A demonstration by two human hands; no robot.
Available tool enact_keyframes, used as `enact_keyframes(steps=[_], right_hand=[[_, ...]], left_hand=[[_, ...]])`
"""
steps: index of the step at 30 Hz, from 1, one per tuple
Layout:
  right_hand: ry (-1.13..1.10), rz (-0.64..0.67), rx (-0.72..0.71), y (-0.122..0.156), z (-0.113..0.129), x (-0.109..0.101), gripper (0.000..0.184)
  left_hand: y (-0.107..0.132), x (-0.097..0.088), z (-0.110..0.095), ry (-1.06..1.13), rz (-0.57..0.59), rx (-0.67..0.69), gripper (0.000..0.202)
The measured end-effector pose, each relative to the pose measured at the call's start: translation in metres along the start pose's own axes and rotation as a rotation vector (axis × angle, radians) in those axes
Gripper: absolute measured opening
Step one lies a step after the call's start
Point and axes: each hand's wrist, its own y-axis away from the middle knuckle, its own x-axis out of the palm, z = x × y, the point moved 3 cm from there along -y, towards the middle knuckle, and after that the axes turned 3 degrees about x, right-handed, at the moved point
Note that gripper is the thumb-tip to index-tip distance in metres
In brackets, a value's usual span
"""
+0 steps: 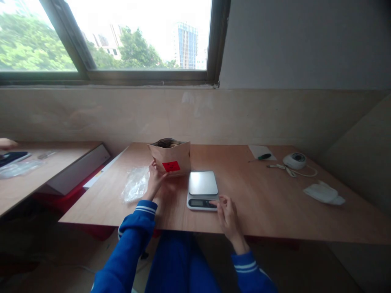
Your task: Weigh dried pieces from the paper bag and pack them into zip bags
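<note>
Scale (203, 189) on table (259, 199) near window (143, 40)

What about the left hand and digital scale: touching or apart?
Apart: in the head view, wooden tabletop shows between the left hand and the digital scale.

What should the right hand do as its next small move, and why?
Probably a light press on the control panel of the digital scale: the right hand points there, the display shows no legible reading, and the open paper pouch, touched by the left hand, stands beside the scale, not on it.
</note>
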Motion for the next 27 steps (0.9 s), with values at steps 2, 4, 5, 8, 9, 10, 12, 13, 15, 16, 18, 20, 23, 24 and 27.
enact_keyframes(steps=[2, 4, 5, 8, 9, 10, 12, 13, 15, 16, 18, 20, 23, 24, 27], right_hand=[[0.069, 0.018, -0.034, 0.000, 0.003, 0.001, 0.042], [0.134, 0.020, -0.063, 0.000, 0.004, 0.002, 0.040], [0.165, 0.017, -0.074, 0.000, 0.004, 0.002, 0.039], [0.263, -0.001, -0.089, -0.002, 0.005, 0.003, 0.038], [0.291, -0.004, -0.092, -0.003, 0.006, 0.003, 0.039], [0.313, -0.003, -0.093, -0.003, 0.006, 0.002, 0.039], [0.323, 0.009, -0.089, -0.004, 0.006, 0.002, 0.039], [0.309, 0.018, -0.085, -0.004, 0.006, 0.002, 0.040], [0.249, 0.025, -0.074, -0.004, 0.003, 0.002, 0.040], [0.206, 0.019, -0.066, -0.003, 0.001, 0.001, 0.040], [0.115, -0.039, -0.030, -0.004, -0.005, 0.000, 0.043], [0.025, -0.140, 0.031, -0.005, -0.011, -0.003, 0.049], [-0.103, -0.247, 0.113, -0.007, -0.018, -0.006, 0.057], [-0.138, -0.253, 0.128, -0.007, -0.019, -0.007, 0.057], [-0.183, -0.238, 0.148, -0.008, -0.019, -0.006, 0.056]], left_hand=[[-0.002, 0.005, 0.002, -0.032, -0.037, -0.006, 0.086], [-0.002, 0.009, 0.003, -0.046, -0.056, -0.018, 0.086], [-0.002, 0.010, 0.004, -0.053, -0.060, -0.020, 0.086], [-0.001, 0.012, 0.004, -0.068, -0.055, -0.003, 0.086], [-0.001, 0.012, 0.004, -0.073, -0.047, 0.009, 0.086], [-0.001, 0.011, 0.004, -0.078, -0.036, 0.020, 0.087], [-0.001, 0.011, 0.005, -0.098, -0.014, 0.041, 0.087], [0.000, 0.011, 0.006, -0.113, -0.005, 0.052, 0.086], [0.002, 0.010, 0.006, -0.146, 0.006, 0.080, 0.080], [0.003, 0.008, 0.005, -0.162, 0.004, 0.094, 0.078], [0.007, 0.003, 0.005, -0.192, -0.011, 0.117, 0.076], [0.010, -0.005, 0.005, -0.230, -0.028, 0.127, 0.076], [0.011, -0.015, 0.007, -0.301, 0.004, 0.101, 0.071], [0.010, -0.016, 0.007, -0.327, 0.024, 0.083, 0.068], [0.005, -0.016, 0.006, -0.416, 0.084, 0.055, 0.053]])
